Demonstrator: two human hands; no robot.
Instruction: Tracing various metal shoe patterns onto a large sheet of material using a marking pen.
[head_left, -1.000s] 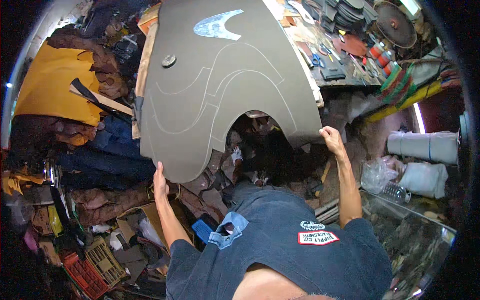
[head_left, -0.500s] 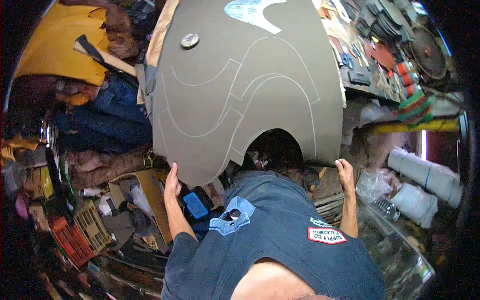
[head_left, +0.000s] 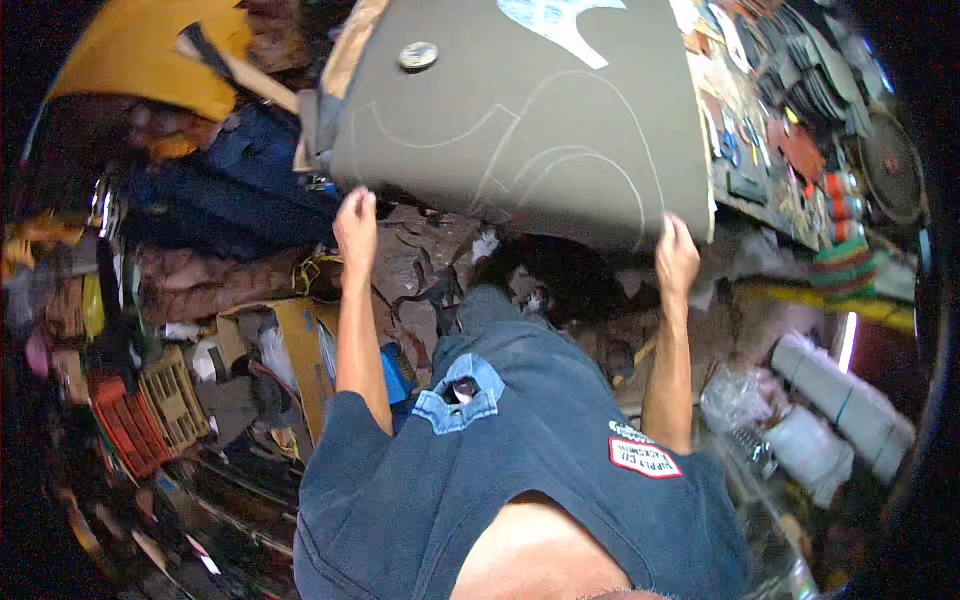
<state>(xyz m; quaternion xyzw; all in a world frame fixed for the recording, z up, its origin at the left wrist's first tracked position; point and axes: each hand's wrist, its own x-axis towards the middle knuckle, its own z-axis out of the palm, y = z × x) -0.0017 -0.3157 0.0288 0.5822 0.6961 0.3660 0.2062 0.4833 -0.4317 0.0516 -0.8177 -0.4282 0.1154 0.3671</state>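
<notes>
A large grey-brown sheet [head_left: 450, 120] with pale curved outlines drawn on it covers the work table. Its near part bends at the table's front and is slightly blurred. My left hand [head_left: 357, 232] has its fingers pinched at the sheet's near left corner. At the near right, my right hand [head_left: 677, 255] grips the edge in the same way. A white-and-blue patterned template [head_left: 565, 22] with a curved shape lies on the sheet's far part. Near the far left of the sheet sits a small round tin [head_left: 418, 56].
A hammer-like tool with a wooden handle [head_left: 262, 85] lies left of the sheet, by yellow leather [head_left: 150, 60]. Hand tools and spray cans crowd the right side [head_left: 843, 208]. An orange crate [head_left: 130, 425] and cardboard box [head_left: 305, 375] stand lower left; wrapped rolls [head_left: 840, 400] lie right.
Both hands have moved forward and up, carrying the sheet's near edge with them. Its near part, with the cut-out curve, now bends out of sight, and the floor below shows more.
</notes>
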